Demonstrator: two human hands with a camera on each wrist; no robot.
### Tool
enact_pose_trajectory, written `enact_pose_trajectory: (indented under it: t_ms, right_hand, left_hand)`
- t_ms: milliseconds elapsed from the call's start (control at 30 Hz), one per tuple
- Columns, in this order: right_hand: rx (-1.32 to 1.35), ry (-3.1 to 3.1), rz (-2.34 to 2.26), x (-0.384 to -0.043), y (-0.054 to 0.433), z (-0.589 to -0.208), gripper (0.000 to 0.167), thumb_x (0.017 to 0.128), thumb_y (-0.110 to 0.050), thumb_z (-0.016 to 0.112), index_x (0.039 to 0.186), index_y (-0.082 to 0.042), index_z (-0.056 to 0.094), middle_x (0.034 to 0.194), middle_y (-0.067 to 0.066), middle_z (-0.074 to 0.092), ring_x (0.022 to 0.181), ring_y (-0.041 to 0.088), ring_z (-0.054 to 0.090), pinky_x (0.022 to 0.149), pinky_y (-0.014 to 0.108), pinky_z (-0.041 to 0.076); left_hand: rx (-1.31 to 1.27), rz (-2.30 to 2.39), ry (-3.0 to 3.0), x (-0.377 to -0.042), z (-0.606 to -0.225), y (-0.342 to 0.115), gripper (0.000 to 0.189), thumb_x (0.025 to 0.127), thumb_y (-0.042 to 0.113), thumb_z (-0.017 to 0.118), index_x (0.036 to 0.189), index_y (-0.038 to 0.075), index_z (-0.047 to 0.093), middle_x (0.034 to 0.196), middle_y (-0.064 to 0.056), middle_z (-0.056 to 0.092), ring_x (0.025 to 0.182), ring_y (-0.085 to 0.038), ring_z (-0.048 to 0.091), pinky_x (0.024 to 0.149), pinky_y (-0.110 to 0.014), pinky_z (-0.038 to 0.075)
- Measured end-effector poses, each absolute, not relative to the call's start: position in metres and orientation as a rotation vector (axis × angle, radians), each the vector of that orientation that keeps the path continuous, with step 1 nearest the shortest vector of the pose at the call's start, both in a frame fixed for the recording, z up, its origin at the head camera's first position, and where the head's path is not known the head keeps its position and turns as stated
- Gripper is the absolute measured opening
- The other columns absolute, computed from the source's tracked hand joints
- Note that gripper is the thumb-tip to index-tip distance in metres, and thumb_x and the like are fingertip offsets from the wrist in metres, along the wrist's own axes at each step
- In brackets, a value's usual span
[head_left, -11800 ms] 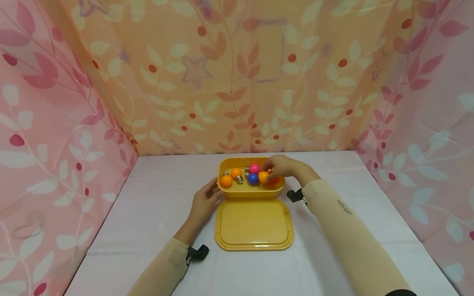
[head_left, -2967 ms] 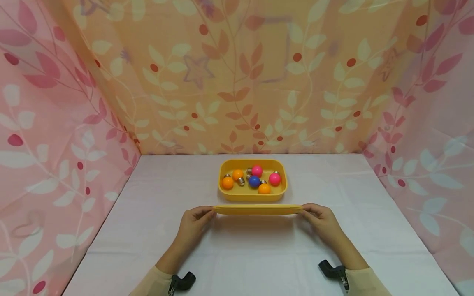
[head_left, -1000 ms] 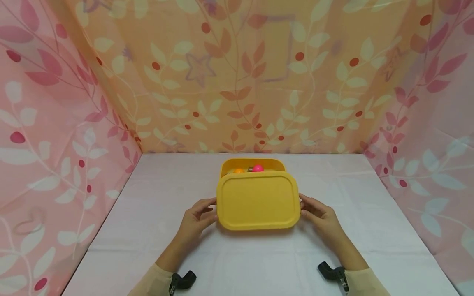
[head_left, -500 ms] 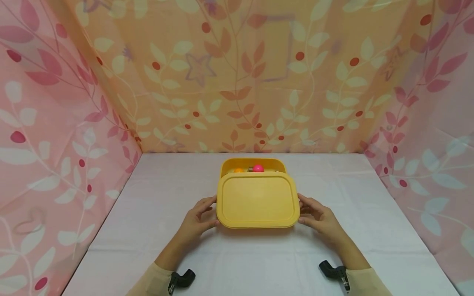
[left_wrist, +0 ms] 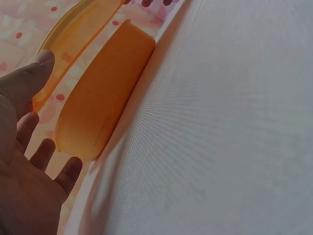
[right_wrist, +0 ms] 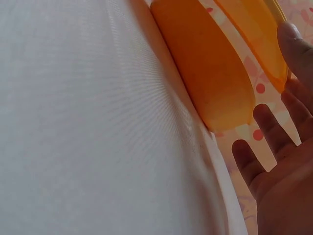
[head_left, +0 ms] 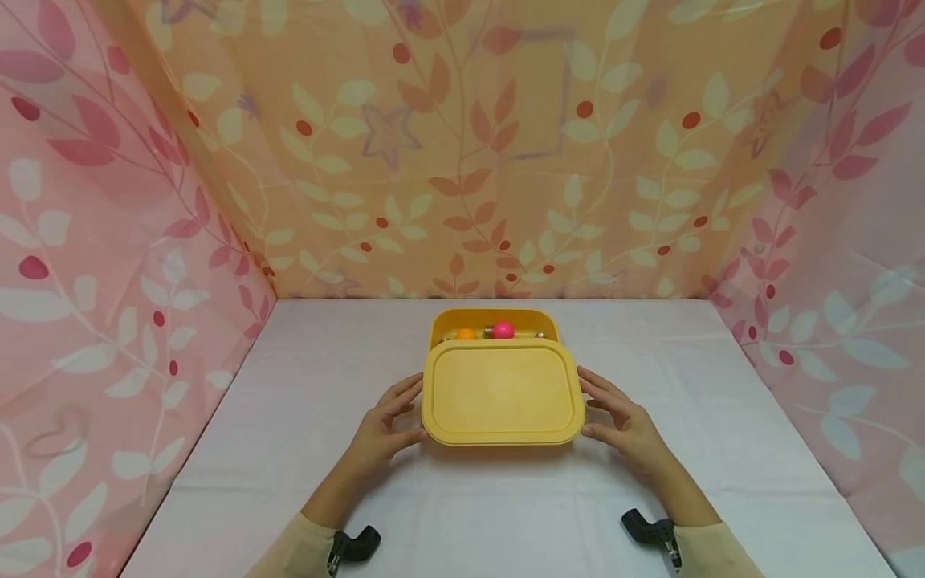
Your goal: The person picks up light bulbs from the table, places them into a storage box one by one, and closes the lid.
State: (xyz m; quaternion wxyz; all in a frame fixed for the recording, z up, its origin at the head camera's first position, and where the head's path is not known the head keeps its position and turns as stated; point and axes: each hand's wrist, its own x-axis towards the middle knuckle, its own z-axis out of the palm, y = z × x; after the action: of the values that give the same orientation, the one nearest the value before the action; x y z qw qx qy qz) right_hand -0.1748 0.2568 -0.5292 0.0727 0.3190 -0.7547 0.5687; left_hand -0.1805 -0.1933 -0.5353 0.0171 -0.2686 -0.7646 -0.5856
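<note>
My left hand (head_left: 379, 425) and right hand (head_left: 625, 421) pinch a yellow plastic lid (head_left: 503, 392) by its two short sides. The lid hangs over the near part of a yellow box (head_left: 495, 316) and hides most of its inside. Behind the lid's far edge show a pink bulb (head_left: 503, 330) and part of an orange bulb (head_left: 466, 333). In the left wrist view, thumb and forefinger hold the lid (left_wrist: 80, 41) above the box (left_wrist: 105, 93), with a gap between them. The right wrist view has the lid (right_wrist: 259, 34) held likewise, the other fingers spread beside the box (right_wrist: 205, 68).
A white cloth (head_left: 506, 514) covers the table under the box and hands. Patterned fabric walls (head_left: 462, 160) stand behind and on both sides. A black wrist camera (head_left: 357, 546) is strapped near each sleeve.
Earlier my right hand was at an orange bulb in the box, with the lid lying in front. Both hands then raised the lid and brought it over the box's near part; lately it has barely moved.
</note>
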Motion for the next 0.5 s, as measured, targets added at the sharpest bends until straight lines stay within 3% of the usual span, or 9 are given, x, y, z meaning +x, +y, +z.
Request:
enact_pose_trajectory:
  t_ms: [267, 500]
  right_hand:
    - [0.959, -2.269, 1.684, -0.1763, 0.2582, -0.5294, 0.077, 0.082, 0.018, 0.074, 0.151, 0.006, 0.044, 0.163, 0.024, 0.032, 0.148, 0.017, 0.039, 0.108, 0.023, 0.046]
    - [0.936, -2.307, 1.688, -0.1762, 0.2572, -0.5274, 0.076, 0.083, 0.016, 0.074, 0.152, 0.005, 0.044, 0.164, 0.022, 0.033, 0.152, 0.016, 0.033, 0.113, 0.02, 0.04]
  left_hand:
    - [-0.879, -1.784, -2.356, -0.1807, -0.5335, -0.1916, 0.084, 0.084, 0.004, 0.082, 0.157, 0.012, 0.041, 0.166, -0.009, 0.032, 0.154, -0.024, 0.026, 0.116, -0.017, 0.035]
    - [-0.841, -1.785, -2.406, -0.1816, -0.5316, -0.1932, 0.085, 0.085, 0.008, 0.082, 0.159, 0.018, 0.04, 0.168, 0.001, 0.03, 0.155, -0.018, 0.026, 0.116, -0.02, 0.036]
